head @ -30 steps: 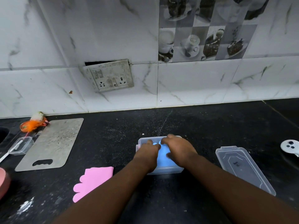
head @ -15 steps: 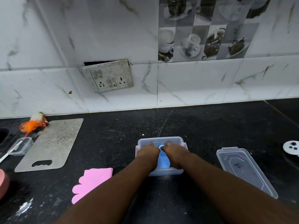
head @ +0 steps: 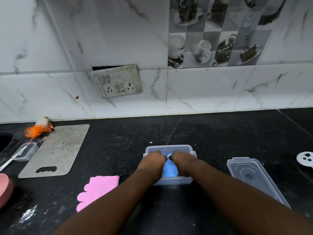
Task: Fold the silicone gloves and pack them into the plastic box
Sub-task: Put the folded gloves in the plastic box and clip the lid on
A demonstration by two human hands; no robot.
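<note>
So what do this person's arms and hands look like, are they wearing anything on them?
Nothing is worn that the view shows. The left hand and right hand are bare, with no gloves, rings or watch visible, and both forearms are uncovered, with no sleeves in view.

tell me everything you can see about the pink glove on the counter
The pink glove lies flat on the black counter, left of the plastic box and apart from it. It looks like smooth, matte silicone in one even pale pink. Rounded finger lobes point toward the lower left; the straight cuff edge faces right. The left forearm crosses in front of its lower right part, hiding it. Neither hand touches it, and it does not look folded yet.
</note>
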